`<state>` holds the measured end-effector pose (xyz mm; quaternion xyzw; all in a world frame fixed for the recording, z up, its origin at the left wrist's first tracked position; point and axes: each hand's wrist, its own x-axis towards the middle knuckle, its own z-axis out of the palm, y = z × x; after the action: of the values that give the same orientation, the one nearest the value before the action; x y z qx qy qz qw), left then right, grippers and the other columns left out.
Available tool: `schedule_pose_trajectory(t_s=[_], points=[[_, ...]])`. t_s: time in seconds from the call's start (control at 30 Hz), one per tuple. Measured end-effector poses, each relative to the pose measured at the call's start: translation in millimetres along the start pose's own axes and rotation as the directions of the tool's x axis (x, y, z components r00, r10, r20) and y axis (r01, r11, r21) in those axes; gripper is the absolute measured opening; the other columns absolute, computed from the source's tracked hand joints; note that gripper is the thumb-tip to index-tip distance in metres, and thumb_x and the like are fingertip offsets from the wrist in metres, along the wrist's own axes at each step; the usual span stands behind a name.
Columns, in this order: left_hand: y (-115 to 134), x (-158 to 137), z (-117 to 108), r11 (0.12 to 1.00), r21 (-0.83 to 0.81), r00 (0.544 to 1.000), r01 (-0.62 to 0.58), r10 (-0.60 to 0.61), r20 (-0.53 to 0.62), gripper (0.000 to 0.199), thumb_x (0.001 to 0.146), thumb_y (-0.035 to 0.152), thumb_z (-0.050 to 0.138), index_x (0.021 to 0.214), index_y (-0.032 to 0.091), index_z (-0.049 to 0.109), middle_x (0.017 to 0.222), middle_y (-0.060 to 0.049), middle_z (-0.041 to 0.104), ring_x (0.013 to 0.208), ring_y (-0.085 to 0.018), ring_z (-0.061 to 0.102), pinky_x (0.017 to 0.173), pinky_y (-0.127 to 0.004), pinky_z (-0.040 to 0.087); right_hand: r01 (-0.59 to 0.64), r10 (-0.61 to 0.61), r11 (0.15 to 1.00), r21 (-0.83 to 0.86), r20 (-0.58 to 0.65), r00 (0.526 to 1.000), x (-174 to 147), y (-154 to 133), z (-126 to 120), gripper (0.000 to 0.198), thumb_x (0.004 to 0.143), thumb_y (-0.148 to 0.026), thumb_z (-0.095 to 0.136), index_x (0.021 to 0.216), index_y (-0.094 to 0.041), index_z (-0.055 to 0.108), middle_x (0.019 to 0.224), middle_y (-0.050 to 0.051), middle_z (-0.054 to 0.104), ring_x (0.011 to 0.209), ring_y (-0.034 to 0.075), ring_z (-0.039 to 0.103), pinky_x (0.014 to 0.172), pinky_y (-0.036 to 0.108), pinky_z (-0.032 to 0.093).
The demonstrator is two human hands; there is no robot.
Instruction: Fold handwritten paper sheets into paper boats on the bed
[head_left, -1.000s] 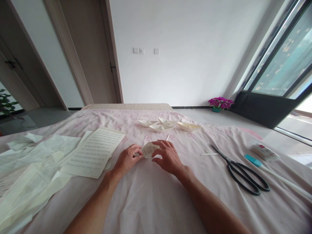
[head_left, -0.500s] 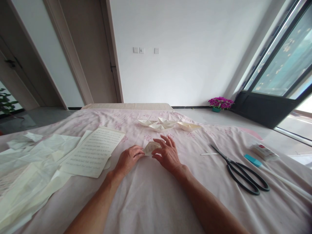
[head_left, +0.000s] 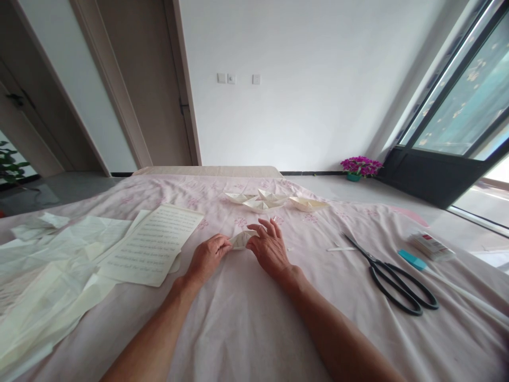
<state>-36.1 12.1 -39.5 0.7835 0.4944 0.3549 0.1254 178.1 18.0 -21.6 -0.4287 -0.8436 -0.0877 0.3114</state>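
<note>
A small folded piece of cream paper with faint writing sits between my two hands, low over the cloth. My left hand pinches its left end between thumb and fingers. On its right end my right hand closes thumb and index finger, the other fingers raised and partly covering the paper. Beyond them stand several folded paper boats, one apart at the right. Left of my left hand lie printed paper sheets, overlapping one another.
Crumpled, creased papers spread over the left side of the pink cloth. To the right lie black-handled scissors, a thin white strip, a blue-ended tool and a small clear packet.
The folded paper now looks flatter and lower between my hands. My right thumb and fingers have drawn in closer on its right end, and my left hand has shifted slightly left.
</note>
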Motion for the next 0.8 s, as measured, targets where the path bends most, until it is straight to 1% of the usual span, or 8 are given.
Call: schedule_pose_trajectory(t_s=[0.27, 0.47, 0.53, 0.63, 0.7, 0.8], points=[[4, -1, 0, 0.999, 0.047, 1.000, 0.014, -0.015, 0.013, 0.016, 0.088, 0.027, 0.050, 0.077, 0.021, 0.060, 0.086, 0.000, 0.065, 0.076, -0.013, 0.061, 0.071, -0.022, 0.043, 0.009, -0.009, 1.000, -0.003, 0.039, 0.999, -1, -2, 4, 0.012, 0.081, -0.019, 0.064, 0.070, -0.023, 0.066, 0.114, 0.000, 0.060, 0.122, 0.025, 0.036, 0.115, 0.050, 0.009], [6, -1, 1, 0.997, 0.076, 1.000, 0.024, -0.023, -0.006, 0.014, 0.088, 0.027, 0.050, 0.080, 0.021, 0.060, 0.085, 0.000, 0.064, 0.075, -0.014, 0.060, 0.071, -0.023, 0.043, 0.003, -0.003, 1.000, 0.006, 0.058, 0.998, 1, -5, 1, 0.012, 0.083, -0.020, 0.062, 0.071, -0.023, 0.066, 0.109, 0.001, 0.061, 0.113, 0.023, 0.042, 0.115, 0.048, 0.010], [5, -1, 2, 0.997, 0.070, 0.999, 0.026, -0.024, -0.027, 0.013, 0.088, 0.027, 0.050, 0.082, 0.021, 0.060, 0.085, 0.000, 0.064, 0.076, -0.014, 0.060, 0.071, -0.024, 0.043, -0.028, 0.027, 0.999, 0.023, 0.032, 0.999, 1, -4, -3, 0.012, 0.085, -0.024, 0.060, 0.075, -0.024, 0.067, 0.114, 0.002, 0.059, 0.118, 0.024, 0.039, 0.114, 0.049, 0.012], [0, -1, 2, 0.999, 0.053, 0.998, 0.012, -0.009, -0.060, 0.012, 0.088, 0.027, 0.050, 0.083, 0.021, 0.059, 0.087, -0.001, 0.064, 0.079, -0.014, 0.060, 0.072, -0.024, 0.044, -0.073, 0.074, 0.996, 0.061, -0.014, 0.997, -1, 3, -10, 0.012, 0.086, -0.029, 0.057, 0.093, -0.026, 0.067, 0.126, 0.003, 0.053, 0.123, 0.025, 0.035, 0.110, 0.050, 0.019], [-3, -1, 1, 0.999, 0.044, 0.996, 0.003, 0.001, -0.084, 0.012, 0.088, 0.027, 0.049, 0.084, 0.022, 0.059, 0.087, -0.001, 0.064, 0.080, -0.014, 0.060, 0.073, -0.024, 0.044, -0.076, 0.077, 0.994, 0.083, -0.014, 0.997, -3, 9, -13, 0.019, 0.081, -0.029, 0.062, 0.100, -0.027, 0.066, 0.129, 0.004, 0.051, 0.123, 0.026, 0.036, 0.107, 0.048, 0.024], [-5, -1, 0, 1.000, 0.029, 0.994, 0.005, -0.002, -0.106, 0.012, 0.088, 0.030, 0.051, 0.085, 0.022, 0.059, 0.088, -0.001, 0.064, 0.080, -0.014, 0.060, 0.073, -0.024, 0.045, -0.094, 0.093, 0.990, 0.109, 0.008, 0.996, -5, 18, -11, 0.027, 0.072, -0.029, 0.072, 0.098, -0.027, 0.066, 0.127, 0.005, 0.053, 0.120, 0.026, 0.039, 0.102, 0.046, 0.030]])
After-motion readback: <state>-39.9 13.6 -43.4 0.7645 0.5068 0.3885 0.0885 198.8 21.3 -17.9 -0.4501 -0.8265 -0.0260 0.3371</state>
